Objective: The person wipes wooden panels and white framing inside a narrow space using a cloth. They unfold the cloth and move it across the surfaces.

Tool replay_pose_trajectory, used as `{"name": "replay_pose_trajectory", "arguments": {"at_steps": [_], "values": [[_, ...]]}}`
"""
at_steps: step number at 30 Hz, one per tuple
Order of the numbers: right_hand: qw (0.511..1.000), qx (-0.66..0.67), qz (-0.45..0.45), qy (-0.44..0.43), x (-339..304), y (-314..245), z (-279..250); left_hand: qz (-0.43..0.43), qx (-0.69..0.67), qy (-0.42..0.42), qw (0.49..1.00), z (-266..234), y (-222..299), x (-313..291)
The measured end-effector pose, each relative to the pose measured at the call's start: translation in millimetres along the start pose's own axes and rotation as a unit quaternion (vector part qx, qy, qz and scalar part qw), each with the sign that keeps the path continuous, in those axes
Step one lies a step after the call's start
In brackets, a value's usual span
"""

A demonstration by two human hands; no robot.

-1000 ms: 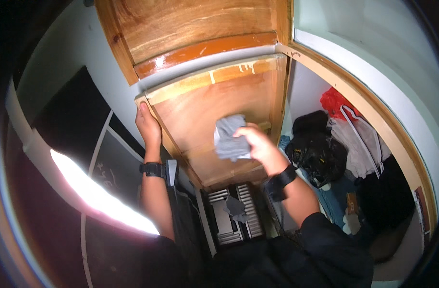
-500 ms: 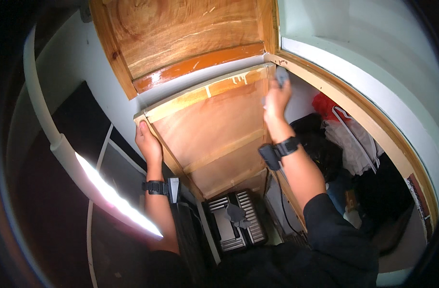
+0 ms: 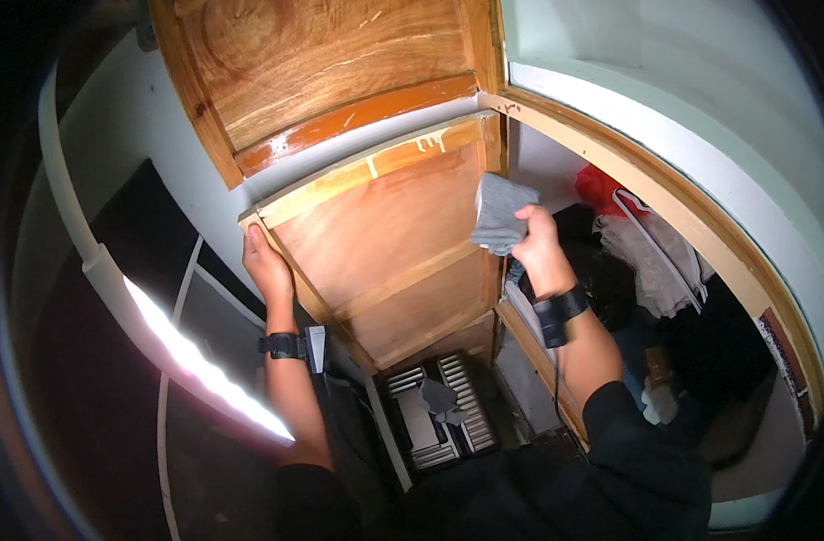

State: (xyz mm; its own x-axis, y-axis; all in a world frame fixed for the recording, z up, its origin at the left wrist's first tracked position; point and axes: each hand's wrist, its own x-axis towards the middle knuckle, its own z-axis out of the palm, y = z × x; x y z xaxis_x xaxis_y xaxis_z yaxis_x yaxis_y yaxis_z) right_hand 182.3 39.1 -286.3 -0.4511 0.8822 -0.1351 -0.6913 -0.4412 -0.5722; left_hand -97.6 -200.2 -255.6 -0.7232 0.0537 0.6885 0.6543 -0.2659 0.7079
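Note:
A pale wooden cabinet door (image 3: 385, 216) with a framed inner side stands swung out in front of me. My left hand (image 3: 268, 268) is closed on its left edge, the thumb lying on the face of the frame. In my right hand (image 3: 544, 245) is a folded grey cloth (image 3: 502, 214), pinched at its right side. The cloth is beside the door's right, hinge-side edge; whether it touches the wood I cannot tell. Cream-coloured drips mark the door's top rail (image 3: 430, 140). Both wrists wear black straps.
A second wooden door (image 3: 331, 77) hangs open above. At the left, a lit lamp tube (image 3: 196, 361) curves close to my left arm. Right of the door, the cabinet holds a red bag (image 3: 594, 187) and pale fabric (image 3: 642, 252). Grey scraps lie on a black slatted object (image 3: 439, 410) below.
My right hand has come down from the door's upper right corner, and the grey cloth now shows spread more broadly. My left hand keeps its hold on the door edge.

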Motion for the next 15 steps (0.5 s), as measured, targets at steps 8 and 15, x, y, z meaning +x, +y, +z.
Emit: {"name": "replay_pose_trajectory", "arguments": {"at_steps": [8,15], "values": [[0.811,-0.339,-0.477,-0.004,29.4,17.2,68.9,-0.028,-0.009,-0.035,0.999,-3.6,-10.1,2.2],[0.491,-0.565,-0.662,0.030,37.3,49.5,53.0,-0.004,-0.011,0.003,1.000,3.1,-14.5,4.9]]}}
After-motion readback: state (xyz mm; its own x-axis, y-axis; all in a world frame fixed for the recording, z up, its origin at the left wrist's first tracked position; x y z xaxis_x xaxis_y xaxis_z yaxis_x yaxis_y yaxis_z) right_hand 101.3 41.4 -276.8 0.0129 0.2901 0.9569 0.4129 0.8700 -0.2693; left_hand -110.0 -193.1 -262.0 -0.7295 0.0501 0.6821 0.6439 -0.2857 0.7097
